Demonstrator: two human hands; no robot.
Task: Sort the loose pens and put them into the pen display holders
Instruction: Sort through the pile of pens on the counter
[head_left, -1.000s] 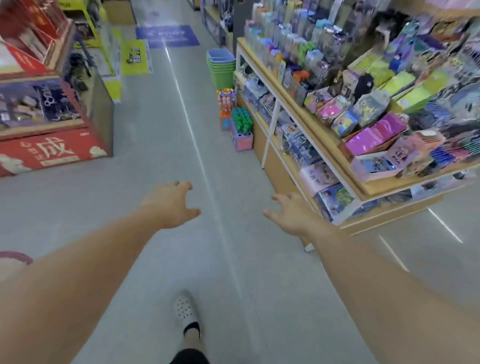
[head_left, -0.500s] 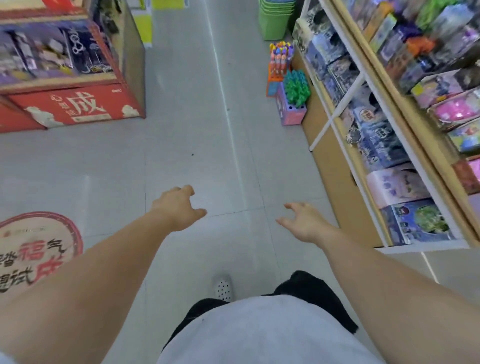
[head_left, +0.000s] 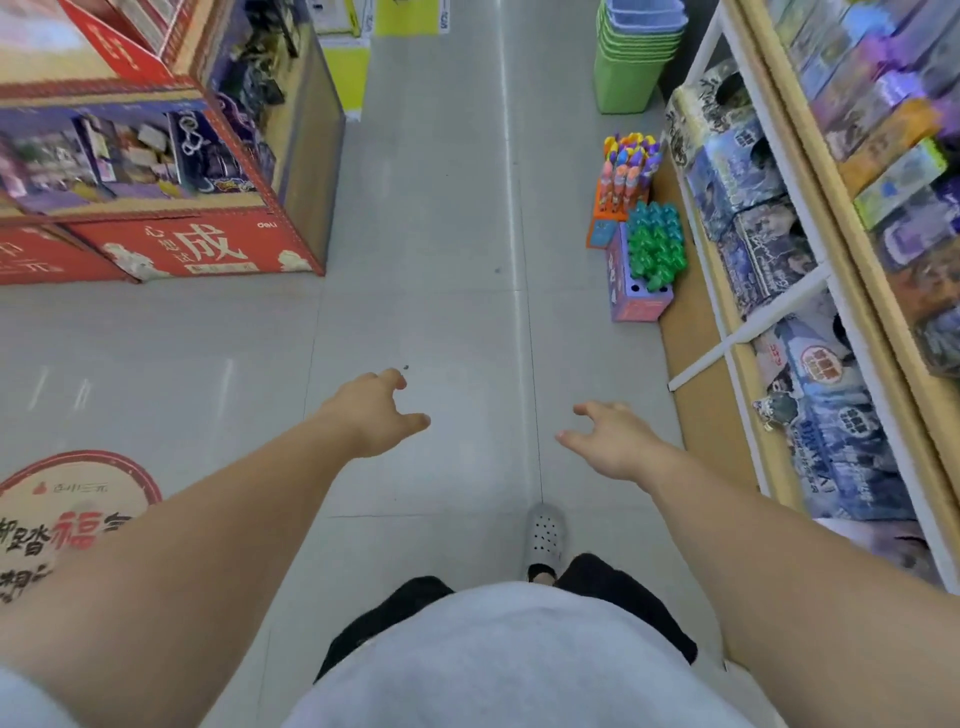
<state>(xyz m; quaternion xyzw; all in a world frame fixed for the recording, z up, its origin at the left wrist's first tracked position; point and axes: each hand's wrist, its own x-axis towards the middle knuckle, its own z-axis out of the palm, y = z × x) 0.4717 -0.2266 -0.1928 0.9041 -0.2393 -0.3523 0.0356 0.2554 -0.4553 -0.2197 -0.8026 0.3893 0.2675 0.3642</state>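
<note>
Empty hands over a smooth grey floor (head_left: 441, 260)
The left hand (head_left: 371, 413) and right hand (head_left: 615, 441) are loosely curled, holding nothing. At the floor's right edge, a pink cardboard holder (head_left: 636, 299) carries green-topped pens (head_left: 654, 244). Just behind it, an orange holder (head_left: 602, 228) carries multicoloured pens (head_left: 628, 161).

Ahead of my left hand (head_left: 371, 415) and right hand (head_left: 615, 441) the aisle floor (head_left: 441, 260) gives open passage. On my right the shelf unit (head_left: 693, 327) walls it, two pen display holders (head_left: 639, 306) standing at its foot; left, a red display stand (head_left: 208, 249) juts in.
</note>
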